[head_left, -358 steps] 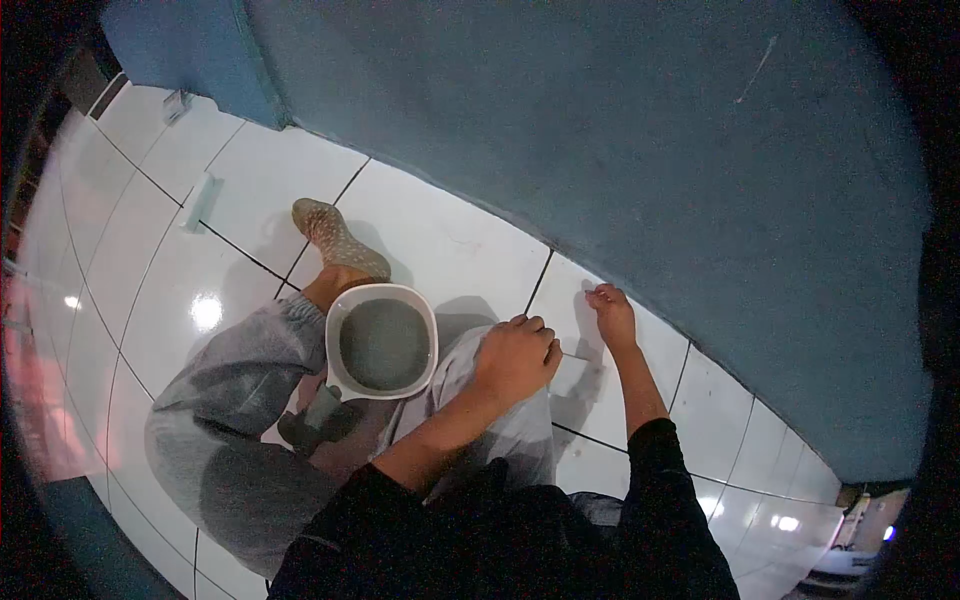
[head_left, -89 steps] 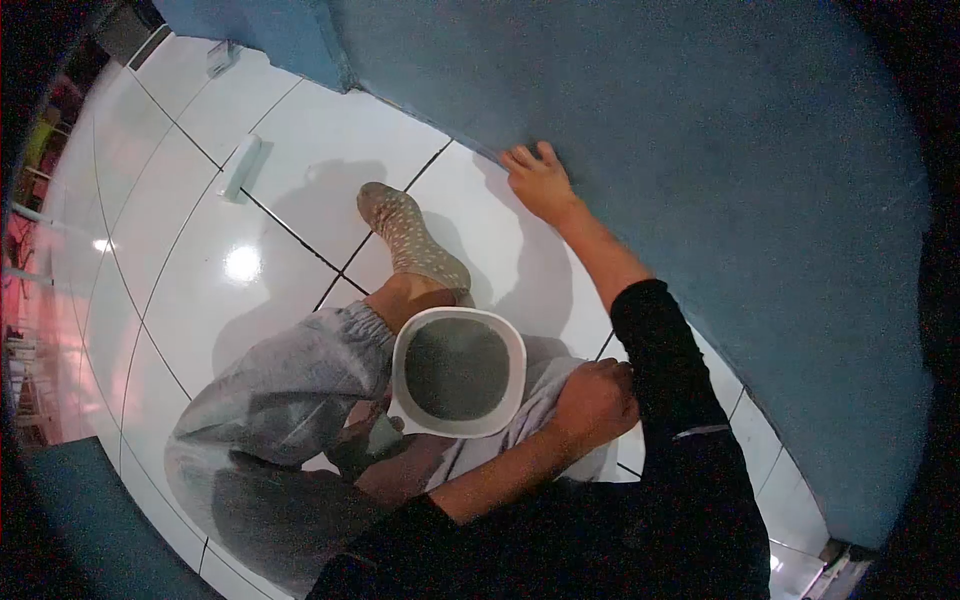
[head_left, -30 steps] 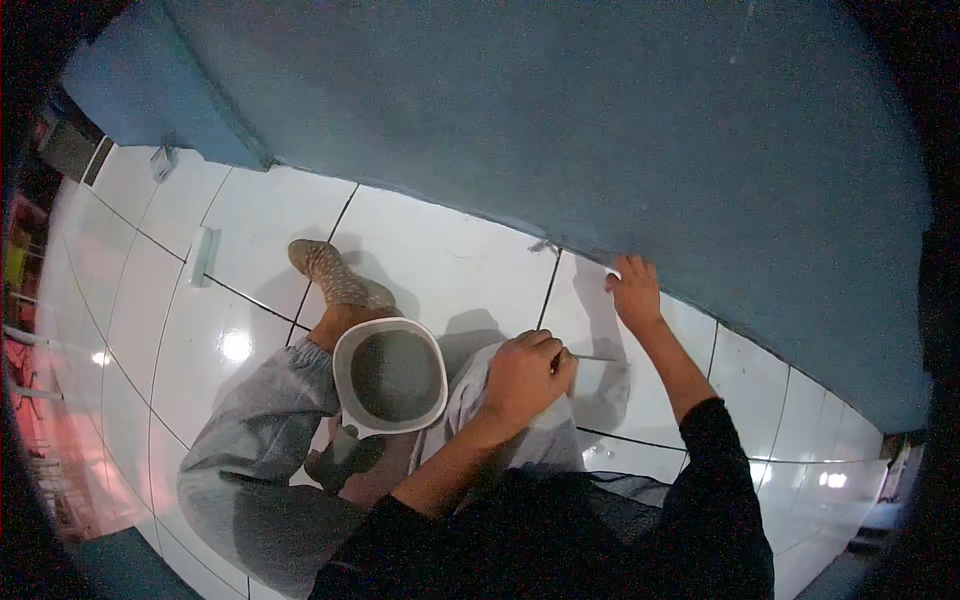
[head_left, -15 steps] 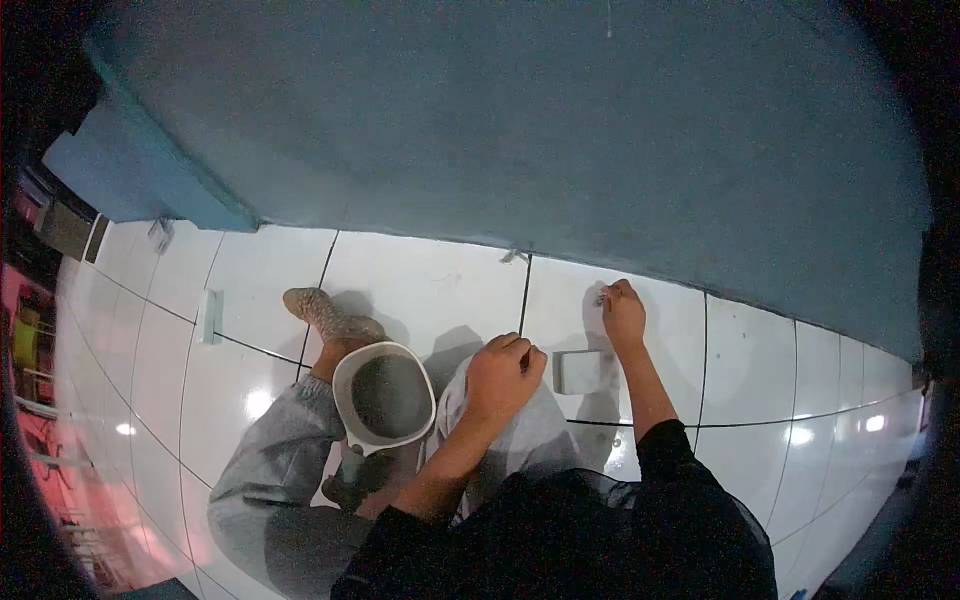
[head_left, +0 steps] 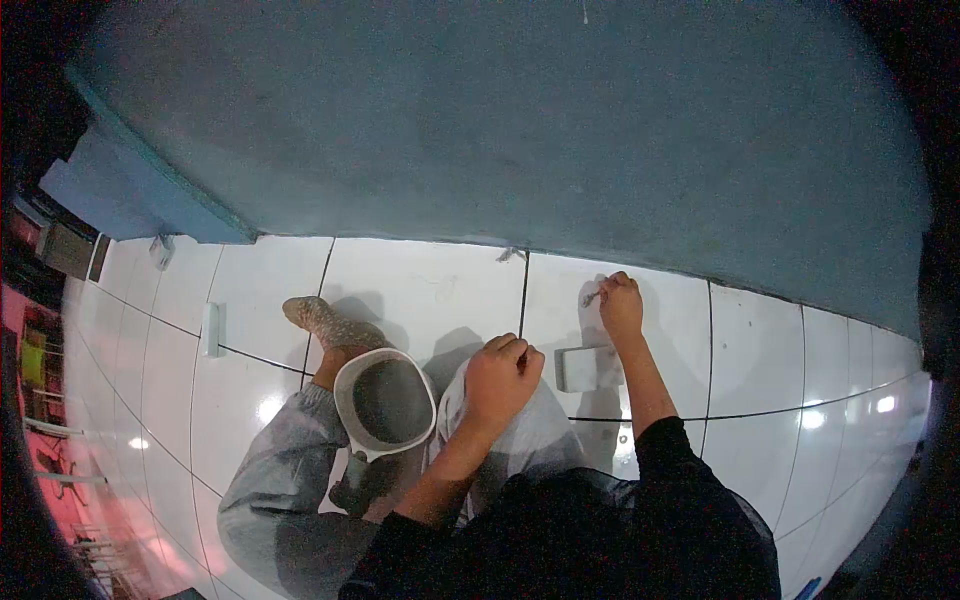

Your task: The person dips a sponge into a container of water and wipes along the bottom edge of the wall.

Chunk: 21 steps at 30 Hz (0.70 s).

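Note:
My left hand (head_left: 503, 378) rests as a closed fist on my bent knee, and any contents of the fist are hidden. Out over the tiles near the wall, my right hand (head_left: 622, 305) pinches a small grey scrap (head_left: 591, 299) at its fingertips; its exact kind is too small to make out. Between the two hands, a small pale rectangular box (head_left: 586, 369) lies on the floor. Left of my left hand stands a white dipper-like container (head_left: 344, 397) with a handle, between my legs. Its inside looks grey.
A blue-grey wall (head_left: 520, 130) rises along the far side of the white tiled floor (head_left: 430, 285). Another small scrap (head_left: 512, 256) lies at its foot. My socked foot (head_left: 330, 325) is at left, near a white block (head_left: 211, 330). A crumpled wrapper-like piece (head_left: 161, 252) lies farther left.
My right hand has shifted slightly towards the wall, and the grey scrap at its fingertips shows more clearly. My left fist stays on the knee. The view has tilted a little.

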Each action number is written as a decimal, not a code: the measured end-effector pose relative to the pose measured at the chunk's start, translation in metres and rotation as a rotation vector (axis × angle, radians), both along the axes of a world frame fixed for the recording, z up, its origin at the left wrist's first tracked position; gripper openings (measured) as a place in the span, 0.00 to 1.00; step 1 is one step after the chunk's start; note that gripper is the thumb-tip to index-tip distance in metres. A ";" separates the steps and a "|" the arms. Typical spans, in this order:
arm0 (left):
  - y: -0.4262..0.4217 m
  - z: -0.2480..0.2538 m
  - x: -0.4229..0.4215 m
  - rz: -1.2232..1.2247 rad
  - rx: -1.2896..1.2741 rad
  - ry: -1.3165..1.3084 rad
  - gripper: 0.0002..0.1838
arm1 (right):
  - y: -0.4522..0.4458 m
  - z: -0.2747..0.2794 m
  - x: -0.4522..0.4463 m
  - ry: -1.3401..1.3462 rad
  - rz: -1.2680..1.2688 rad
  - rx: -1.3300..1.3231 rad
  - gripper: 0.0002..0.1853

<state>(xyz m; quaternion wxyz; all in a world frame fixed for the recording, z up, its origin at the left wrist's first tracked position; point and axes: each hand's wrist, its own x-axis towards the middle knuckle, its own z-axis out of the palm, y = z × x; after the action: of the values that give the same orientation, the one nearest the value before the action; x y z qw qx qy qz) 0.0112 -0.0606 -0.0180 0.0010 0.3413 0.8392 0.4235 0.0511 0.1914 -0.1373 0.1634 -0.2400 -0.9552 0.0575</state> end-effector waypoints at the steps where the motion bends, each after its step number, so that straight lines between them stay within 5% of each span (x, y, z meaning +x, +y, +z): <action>1: 0.001 0.001 0.000 0.020 0.002 0.007 0.10 | 0.001 0.000 0.001 0.000 -0.002 -0.046 0.10; 12: 0.000 0.000 0.000 0.025 0.008 0.005 0.10 | -0.026 0.018 -0.013 -0.011 -0.035 -0.059 0.05; 17: -0.001 0.001 0.000 -0.003 -0.023 -0.035 0.10 | -0.035 0.013 -0.053 0.078 0.141 -0.097 0.04; 21: 0.000 -0.001 -0.001 0.012 0.005 -0.006 0.10 | -0.066 0.026 -0.107 0.167 0.386 0.148 0.05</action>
<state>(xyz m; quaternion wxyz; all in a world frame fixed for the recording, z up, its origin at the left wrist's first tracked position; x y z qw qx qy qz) 0.0107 -0.0610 -0.0188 0.0002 0.3350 0.8402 0.4264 -0.0556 0.1255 -0.1111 0.2449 -0.0345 -0.9682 0.0372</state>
